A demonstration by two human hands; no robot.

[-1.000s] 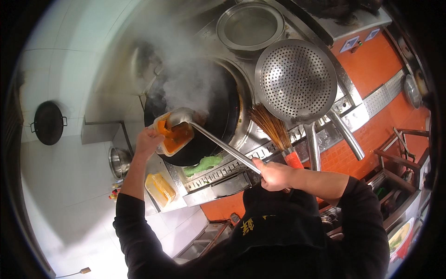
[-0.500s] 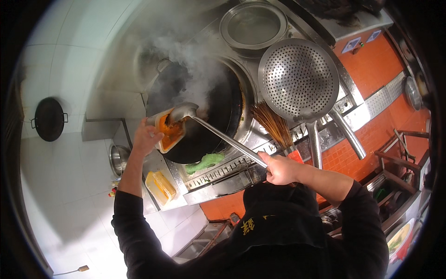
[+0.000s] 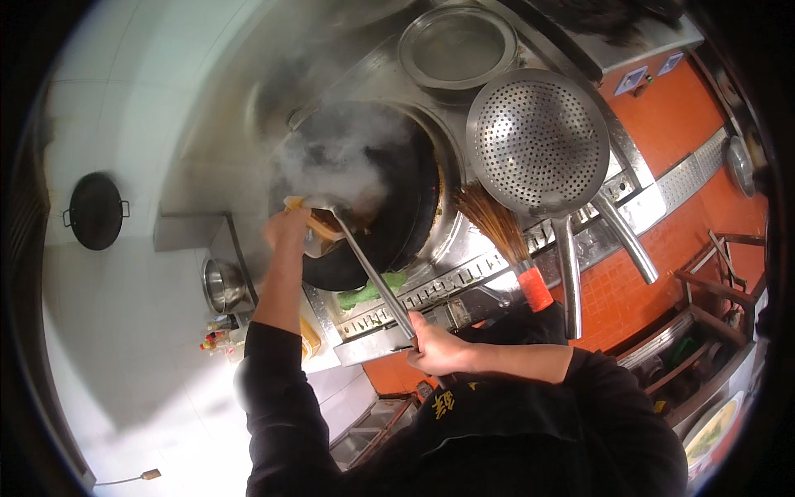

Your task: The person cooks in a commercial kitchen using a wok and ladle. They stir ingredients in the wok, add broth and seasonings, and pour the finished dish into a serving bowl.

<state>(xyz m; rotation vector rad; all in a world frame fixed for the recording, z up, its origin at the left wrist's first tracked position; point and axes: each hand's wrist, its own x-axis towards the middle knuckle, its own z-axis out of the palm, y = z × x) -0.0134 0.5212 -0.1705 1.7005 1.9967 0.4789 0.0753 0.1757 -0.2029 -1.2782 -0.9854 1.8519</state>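
My left hand (image 3: 286, 227) is closed on a rectangular plastic tub (image 3: 325, 229), tilted steeply over the near left part of a large black wok (image 3: 402, 199). My right hand (image 3: 439, 348) grips the long metal handle of a ladle (image 3: 370, 265). The ladle's bowl is up against the tub, at its rim or inside; the exact contact is hard to see. Steam rises from the wok and blurs what lies in it. A crumpled green cloth (image 3: 371, 290) rests along the wok's near edge.
Right of the wok, a perforated strainer (image 3: 538, 141) lies beside a bamboo brush (image 3: 490, 224) with a red-wrapped handle. A round steel pot (image 3: 457, 48) stands behind. Leftward are a steel bowl (image 3: 224, 286), a partly hidden yellowish tub (image 3: 310, 338) and a black two-handled pan (image 3: 95, 211).
My left hand has turned the tub from showing its orange-red contents to a steep tilt over the wok. My right hand has come left and nearer, and the ladle stands steeper.
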